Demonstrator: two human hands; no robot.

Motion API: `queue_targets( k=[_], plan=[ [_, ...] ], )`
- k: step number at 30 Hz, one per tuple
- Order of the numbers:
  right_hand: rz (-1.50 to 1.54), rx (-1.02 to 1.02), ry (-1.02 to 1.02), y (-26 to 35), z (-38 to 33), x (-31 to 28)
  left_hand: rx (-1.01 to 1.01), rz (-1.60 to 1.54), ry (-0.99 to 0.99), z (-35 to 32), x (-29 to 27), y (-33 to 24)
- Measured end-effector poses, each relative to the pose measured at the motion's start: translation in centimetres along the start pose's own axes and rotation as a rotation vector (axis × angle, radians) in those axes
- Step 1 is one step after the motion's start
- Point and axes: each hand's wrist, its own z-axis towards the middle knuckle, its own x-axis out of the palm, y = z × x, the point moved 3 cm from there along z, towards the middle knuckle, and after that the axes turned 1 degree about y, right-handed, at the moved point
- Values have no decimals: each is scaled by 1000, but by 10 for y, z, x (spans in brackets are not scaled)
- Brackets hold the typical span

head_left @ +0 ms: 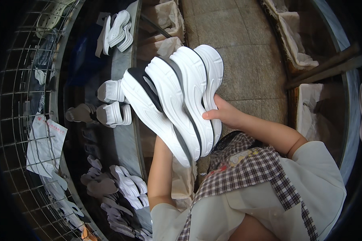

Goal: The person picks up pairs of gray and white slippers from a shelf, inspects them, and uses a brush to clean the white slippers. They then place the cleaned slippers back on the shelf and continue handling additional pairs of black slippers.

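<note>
Several thick white shoe soles [163, 82] with wavy, ridged sidewalls and dark or grey upper faces are held up in front of me, lined up side by side like a row. My right hand [224, 113] grips the row at its right end, its thumb pressed on the white sidewall and its other fingers hidden behind. On the left, my left forearm [160, 170] reaches up beneath the row. The left hand itself is covered by the soles, so its fingers do not show.
To the left runs a grey shelf [126, 138] carrying more white soles [126, 182], grey soles [81, 113] and stacked pairs [118, 32]. A wire grid [16, 120] with a paper sheet [46, 140] stands beyond it. Cloth-lined bins [307, 106] line the tiled aisle [229, 24].
</note>
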Motion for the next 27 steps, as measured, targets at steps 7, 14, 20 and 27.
queue_targets(
  k=[7,14,20,27],
  plan=[
    [-230,8,33,4,2,-12,100,42,-51,-4,-15,-11],
    [-435,-56,73,5,14,-23,198,57,-109,-19,-39,-18],
    [-487,65,116,12,13,-31,247,44,-139,-45,-49,-6],
    [-950,-534,-2,61,41,-29,230,69,-162,-58,-36,34]
  ],
)
